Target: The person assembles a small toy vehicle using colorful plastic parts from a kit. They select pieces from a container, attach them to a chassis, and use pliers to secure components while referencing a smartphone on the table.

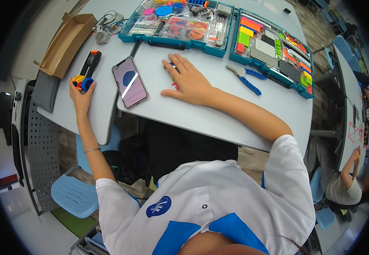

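Holding a small toy build (83, 81) of yellow, orange and red bricks with a blue wheel, the left hand (80, 95) has its fingers curled round it at about nine o'clock on the grey table (218, 114), near the table's edge. The right hand (187, 80) lies flat at the table's centre, fingers spread, palm down over a few small red and green pieces (175, 85) that show only at its edges. A smartphone (129, 82) lies between the two hands, screen up.

Doing this well, in my judgement, means keeping the build steady in the left grip while the right fingers close on one loose piece rather than sweeping several. Two teal parts cases (178, 23) sit open from twelve to two o'clock, and blue-handled pliers (246, 77) lie just beside the right-hand case. An open cardboard box (65, 44) rests at ten o'clock. Another person (346, 182) sits at four o'clock.
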A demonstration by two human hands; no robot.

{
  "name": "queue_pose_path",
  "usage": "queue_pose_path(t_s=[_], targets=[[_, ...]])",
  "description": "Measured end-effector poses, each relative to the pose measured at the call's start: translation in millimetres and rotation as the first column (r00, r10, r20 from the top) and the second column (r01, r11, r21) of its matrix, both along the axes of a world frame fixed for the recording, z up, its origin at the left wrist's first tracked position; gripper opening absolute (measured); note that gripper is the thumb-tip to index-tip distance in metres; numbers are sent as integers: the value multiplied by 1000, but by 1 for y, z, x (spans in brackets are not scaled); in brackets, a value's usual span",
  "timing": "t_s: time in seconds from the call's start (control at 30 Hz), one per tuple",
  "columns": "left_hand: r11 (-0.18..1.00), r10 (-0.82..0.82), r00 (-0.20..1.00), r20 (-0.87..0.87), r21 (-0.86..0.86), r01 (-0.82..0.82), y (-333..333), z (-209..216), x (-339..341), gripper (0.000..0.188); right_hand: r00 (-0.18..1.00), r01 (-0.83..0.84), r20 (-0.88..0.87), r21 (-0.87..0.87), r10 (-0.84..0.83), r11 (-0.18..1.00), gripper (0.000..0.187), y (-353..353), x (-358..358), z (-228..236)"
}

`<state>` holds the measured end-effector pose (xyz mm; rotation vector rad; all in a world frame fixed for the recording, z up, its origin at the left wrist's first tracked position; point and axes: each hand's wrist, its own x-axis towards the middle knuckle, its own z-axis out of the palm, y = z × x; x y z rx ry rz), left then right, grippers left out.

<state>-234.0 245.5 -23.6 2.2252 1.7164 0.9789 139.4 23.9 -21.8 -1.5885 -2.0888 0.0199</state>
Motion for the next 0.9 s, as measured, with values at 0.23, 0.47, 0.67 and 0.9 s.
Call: queue_pose_path(t_s=[0.23,0.47,0.67,0.9], targets=[[997,-71,994,88,38,68,-3,4,3,105,997,27,-76,78,-21,997,72,33,-28,-12],[991,-135,920,368,73,116,-14,12,12,97,985,26,-170,148,-1,989,63,53,-40,-14],[949,-299,834,463,233,212,-103,55,74,98,940,-28,-329,201,95,979,60,18,-15,13],[850,-503,581,640,245,466,-209,80,153,111,882,-155,-432,108,187,982,78,-58,42,36]])
